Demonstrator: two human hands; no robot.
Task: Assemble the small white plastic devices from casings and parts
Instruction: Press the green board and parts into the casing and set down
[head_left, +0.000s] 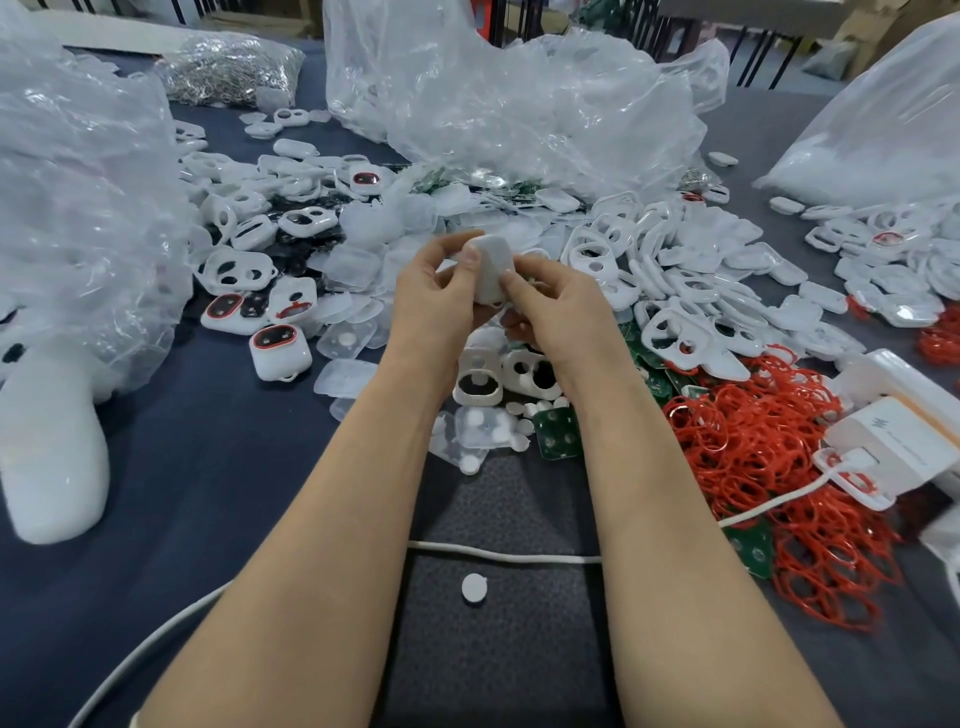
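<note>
Both hands are raised above the middle of the dark blue tabletop (218, 467), holding one small white casing (491, 267) between them. The left hand (436, 293) grips its left side, thumb laid on the front face near the top and fingers curled behind. The right hand (563, 309) grips the right side, thumb tip pressed on the lower edge; whatever its fingers hold behind the casing is hidden. Straight below the hands lie two open casings with holes (506, 376), and nearer the person some small white discs (493, 418) beside a green circuit board (558, 434). One loose disc (474, 588) lies alone close to the body, just below a white cable (498, 552) that crosses under both forearms. A tangle of red rings (753, 441) spreads to the right, touching a white charger box (893, 441). A heap of white frames (675, 291) lies right of the hands. To the left sit finished units with red-rimmed windows (278, 351). Crumpled clear bags (493, 104) stand behind.
</note>
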